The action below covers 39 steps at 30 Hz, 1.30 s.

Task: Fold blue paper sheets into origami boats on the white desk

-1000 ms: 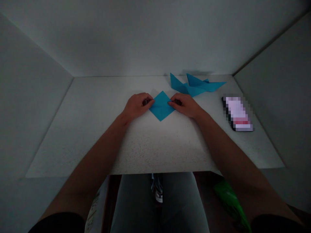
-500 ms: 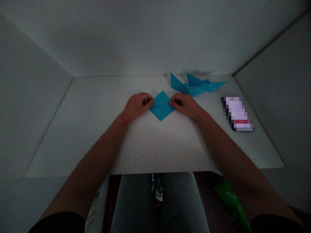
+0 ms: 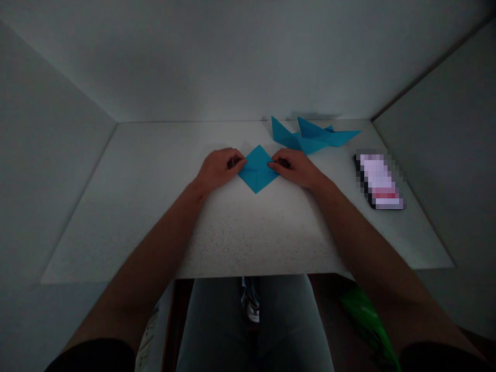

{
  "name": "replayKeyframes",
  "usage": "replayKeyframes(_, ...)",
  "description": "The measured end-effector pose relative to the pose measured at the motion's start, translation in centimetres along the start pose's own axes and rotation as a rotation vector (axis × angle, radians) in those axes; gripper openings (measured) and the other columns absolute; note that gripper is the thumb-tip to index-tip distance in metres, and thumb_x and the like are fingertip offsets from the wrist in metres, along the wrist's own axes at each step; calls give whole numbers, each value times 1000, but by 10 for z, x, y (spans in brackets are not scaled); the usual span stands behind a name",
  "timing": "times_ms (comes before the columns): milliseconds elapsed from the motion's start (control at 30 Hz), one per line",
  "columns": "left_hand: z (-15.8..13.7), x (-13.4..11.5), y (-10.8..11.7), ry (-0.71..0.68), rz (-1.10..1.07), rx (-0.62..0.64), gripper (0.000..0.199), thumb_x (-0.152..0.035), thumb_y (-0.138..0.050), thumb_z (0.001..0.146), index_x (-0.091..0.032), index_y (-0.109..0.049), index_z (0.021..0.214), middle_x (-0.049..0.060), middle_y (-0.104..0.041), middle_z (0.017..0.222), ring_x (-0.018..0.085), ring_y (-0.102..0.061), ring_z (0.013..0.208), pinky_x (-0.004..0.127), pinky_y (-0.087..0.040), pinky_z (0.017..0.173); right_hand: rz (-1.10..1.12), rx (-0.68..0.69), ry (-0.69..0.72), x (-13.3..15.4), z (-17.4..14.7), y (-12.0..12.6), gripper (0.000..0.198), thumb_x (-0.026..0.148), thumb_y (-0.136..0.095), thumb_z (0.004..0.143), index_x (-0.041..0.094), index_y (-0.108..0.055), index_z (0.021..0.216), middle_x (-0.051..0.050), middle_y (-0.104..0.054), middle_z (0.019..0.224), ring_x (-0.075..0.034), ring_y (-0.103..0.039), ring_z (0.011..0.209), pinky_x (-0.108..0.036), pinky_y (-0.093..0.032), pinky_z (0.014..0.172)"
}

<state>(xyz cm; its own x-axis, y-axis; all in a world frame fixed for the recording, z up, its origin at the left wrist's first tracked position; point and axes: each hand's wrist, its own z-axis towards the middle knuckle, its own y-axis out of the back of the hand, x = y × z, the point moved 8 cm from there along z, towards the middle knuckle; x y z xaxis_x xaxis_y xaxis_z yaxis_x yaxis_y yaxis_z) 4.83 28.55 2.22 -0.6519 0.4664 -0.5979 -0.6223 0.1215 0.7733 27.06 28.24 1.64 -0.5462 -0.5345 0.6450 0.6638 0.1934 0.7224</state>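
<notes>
Between my hands a blue folded paper (image 3: 256, 173) is held in a diamond shape, one corner toward me, with faint crease lines across its middle. My left hand (image 3: 222, 166) pinches its left side between thumb and fingers. On the opposite side, my right hand (image 3: 293, 166) pinches the paper the same way, thumb on top. Just behind my right hand stand two blue folded paper boats (image 3: 325, 137), close together and overlapping in view. The undersides of the paper and some fingertips are hidden.
A phone (image 3: 380, 182) with a blurred-out screen lies at the right of the white table (image 3: 256, 243). Walls (image 3: 240, 62) close in the back and both sides. Below the front edge are my legs (image 3: 217, 325) and a green bag-like thing (image 3: 366, 315).
</notes>
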Motion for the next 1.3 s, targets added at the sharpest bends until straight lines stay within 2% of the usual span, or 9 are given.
replayKeyframes(1300,0,1,0,-6,5,-10,30,-45,-61,102,-21,-78,101,7,-78,92,19,-65,77,34,-51,75,12,-6,-15,1,0,0,30,50,-66,102,22,-68,89,-3,-65,82,-20,-55,75,-35,-39,71)
